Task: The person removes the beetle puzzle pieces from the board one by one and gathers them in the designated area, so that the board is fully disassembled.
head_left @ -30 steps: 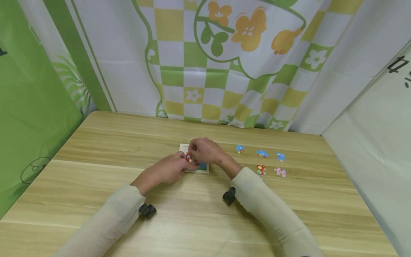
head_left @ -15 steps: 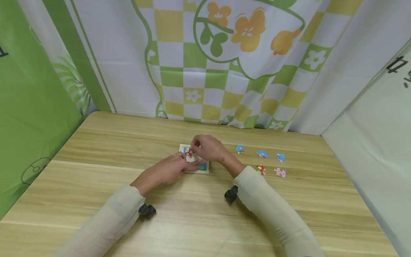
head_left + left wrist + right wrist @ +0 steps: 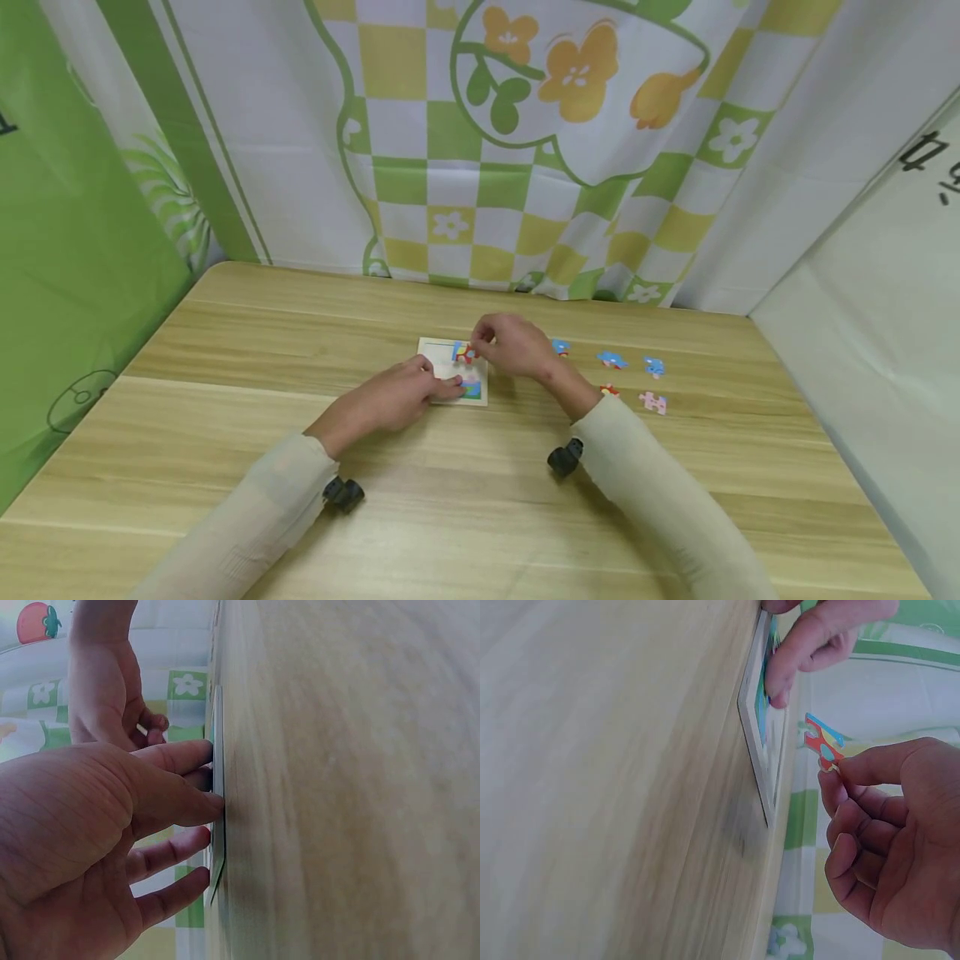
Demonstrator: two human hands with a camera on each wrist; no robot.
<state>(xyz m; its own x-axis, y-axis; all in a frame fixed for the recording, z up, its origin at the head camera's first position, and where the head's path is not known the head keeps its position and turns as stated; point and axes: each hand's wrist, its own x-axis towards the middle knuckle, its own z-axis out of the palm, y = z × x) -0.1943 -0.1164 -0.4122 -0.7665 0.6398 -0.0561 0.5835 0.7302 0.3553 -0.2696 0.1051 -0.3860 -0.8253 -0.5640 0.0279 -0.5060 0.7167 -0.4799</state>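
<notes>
A puzzle board [image 3: 429, 343] with a pale rim lies on the table in the head view, a blue-and-green picture part [image 3: 471, 389] at its near right corner. My left hand [image 3: 401, 393] rests on it; in the left wrist view the straight fingers [image 3: 180, 851] press its face and the thumb touches near its edge. My right hand [image 3: 517, 346] pinches a red, yellow and blue puzzle piece [image 3: 826, 746] between thumb and fingertips. That piece hangs above the board's far right part, apart from it, tilted in the right wrist view.
Right of the board lie several loose puzzle pieces: blue ones [image 3: 612, 359], a red-and-yellow one [image 3: 609, 389] partly behind the right forearm, and a pink one [image 3: 653, 403]. A patterned curtain [image 3: 480, 183] hangs behind the wooden table [image 3: 300, 333].
My right hand has lifted the red puzzle piece off the board's left part and carried it right, turning it. More of the board's pale surface shows. The left hand has stayed in place.
</notes>
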